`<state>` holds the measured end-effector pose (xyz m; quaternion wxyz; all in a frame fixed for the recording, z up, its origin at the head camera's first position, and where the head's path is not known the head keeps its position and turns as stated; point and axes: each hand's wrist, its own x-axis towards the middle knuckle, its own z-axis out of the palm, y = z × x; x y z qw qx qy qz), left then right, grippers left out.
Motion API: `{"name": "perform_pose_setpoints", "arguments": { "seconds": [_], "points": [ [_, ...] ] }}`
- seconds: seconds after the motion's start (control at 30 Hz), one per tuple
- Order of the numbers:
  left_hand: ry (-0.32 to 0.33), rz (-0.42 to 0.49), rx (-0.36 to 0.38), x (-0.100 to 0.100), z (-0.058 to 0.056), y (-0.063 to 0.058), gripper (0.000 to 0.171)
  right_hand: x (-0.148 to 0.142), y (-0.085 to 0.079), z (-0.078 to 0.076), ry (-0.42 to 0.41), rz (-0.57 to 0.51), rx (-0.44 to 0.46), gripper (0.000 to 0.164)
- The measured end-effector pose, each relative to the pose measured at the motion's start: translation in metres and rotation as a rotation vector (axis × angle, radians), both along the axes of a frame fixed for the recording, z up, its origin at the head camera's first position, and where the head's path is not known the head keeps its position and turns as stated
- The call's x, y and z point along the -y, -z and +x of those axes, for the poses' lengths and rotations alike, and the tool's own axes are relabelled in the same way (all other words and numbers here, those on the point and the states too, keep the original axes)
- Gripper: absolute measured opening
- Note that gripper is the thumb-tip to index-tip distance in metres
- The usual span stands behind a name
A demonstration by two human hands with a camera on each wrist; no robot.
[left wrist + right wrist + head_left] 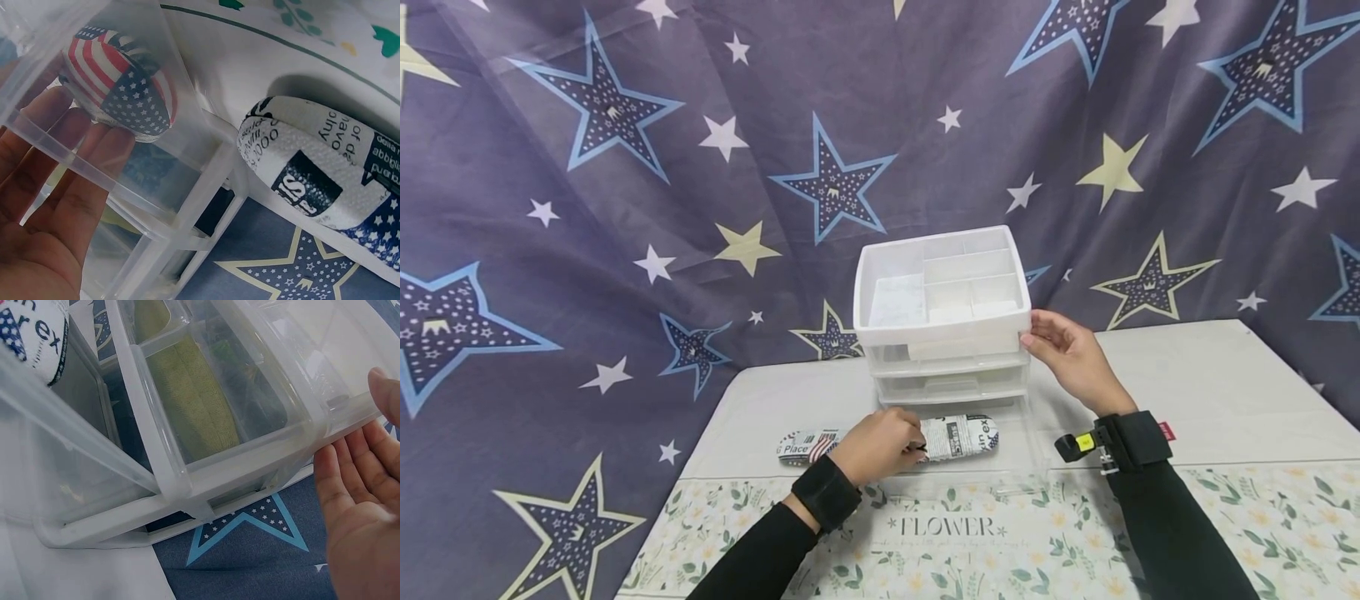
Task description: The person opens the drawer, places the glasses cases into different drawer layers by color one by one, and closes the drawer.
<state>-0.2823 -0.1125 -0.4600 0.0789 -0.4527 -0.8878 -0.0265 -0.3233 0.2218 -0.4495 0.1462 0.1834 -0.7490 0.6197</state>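
Observation:
A white plastic drawer organizer [947, 329] stands at the table's middle, its clear bottom drawer [1011, 462] pulled out. Inside that drawer is a glasses case [958, 437] with newspaper and flag print. My left hand [880, 446] holds this case from above, its fingers seen through the clear wall in the left wrist view; the thumb's contact is hidden. A second printed glasses case [319, 162] lies outside, left of the drawer. Fairly straight fingers of my right hand [1075, 358] rest against the organizer's right side, with the thumb at its front corner.
On top of the organizer is a divided tray [898, 300]. A greenish-yellow item [197, 400] lies in an upper, closed drawer. The table has a floral cloth [1262, 525] at its front. A star-patterned curtain [820, 75] hangs behind and to the left.

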Motion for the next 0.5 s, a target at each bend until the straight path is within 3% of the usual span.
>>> {"name": "perform_pose_setpoints", "arguments": {
  "seconds": [0.5],
  "points": [
    [0.015,-0.011,-0.035,-0.001,-0.015,0.000,0.005,0.000,0.000,0.000,-0.004,-0.005,0.001,0.047]
  ]
}}
